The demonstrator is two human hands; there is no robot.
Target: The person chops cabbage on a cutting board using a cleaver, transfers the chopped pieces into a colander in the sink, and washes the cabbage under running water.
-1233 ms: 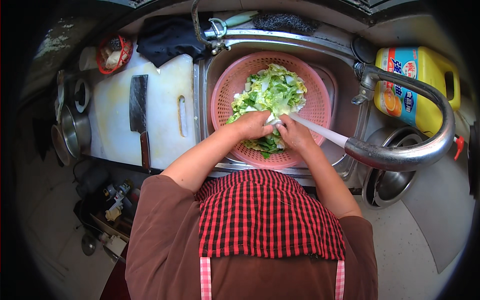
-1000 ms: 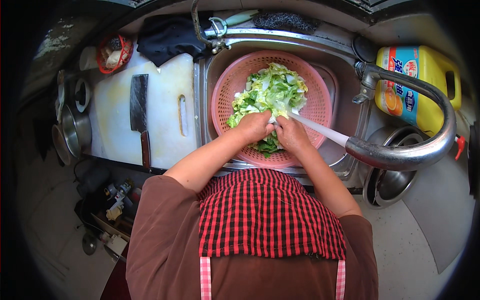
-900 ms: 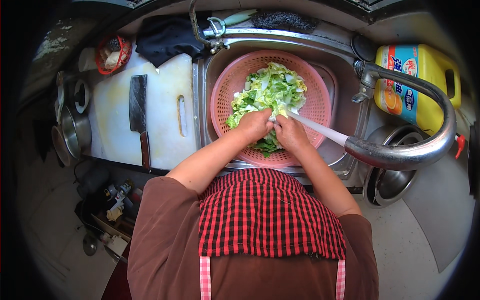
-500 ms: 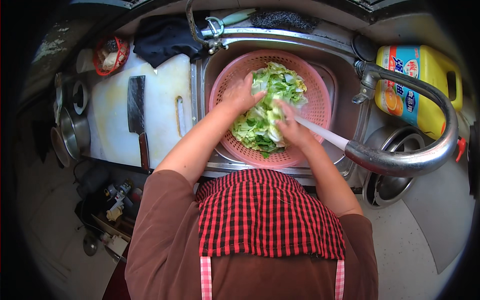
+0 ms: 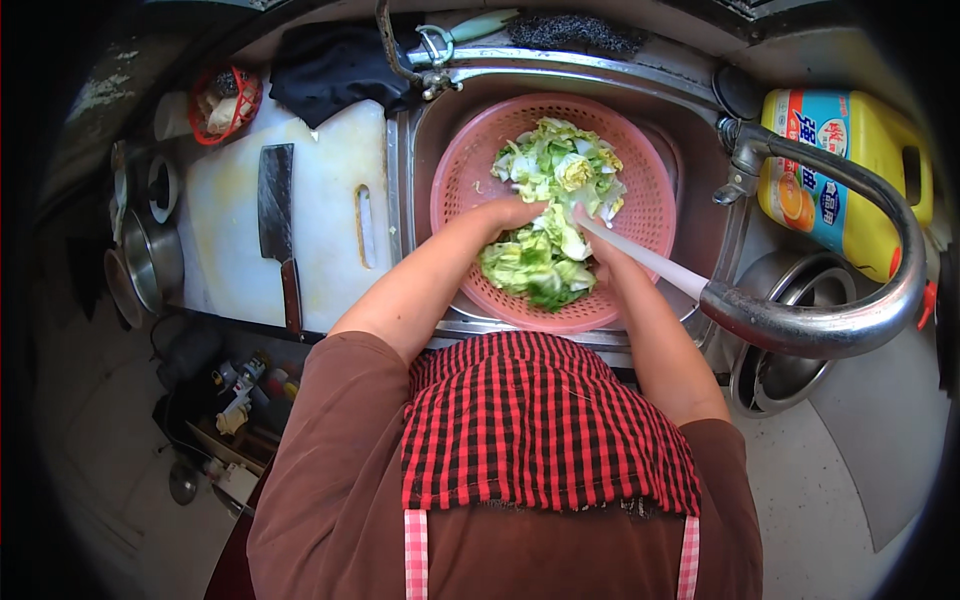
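In the sink [image 5: 420,150]: both hands in cut cabbage [image 5: 545,215] heaped in a pink colander [image 5: 455,190].

Left hand [image 5: 510,213] lies flat on the leaves at the heap's middle, fingers loosely spread, grip closed on nothing that I can see. Right hand [image 5: 598,268] is mostly buried under leaves; cannot tell how far its grip is closed. Best practice, as judged: lift and turn leaves from the bottom, keep them inside the rim, work under the tap [image 5: 820,320]. Steel sink is set in a tabletop; white board [image 5: 330,230] with cleaver [image 5: 277,225] at left, yellow jug [image 5: 850,170] at right, pots [image 5: 150,260] beyond the board.
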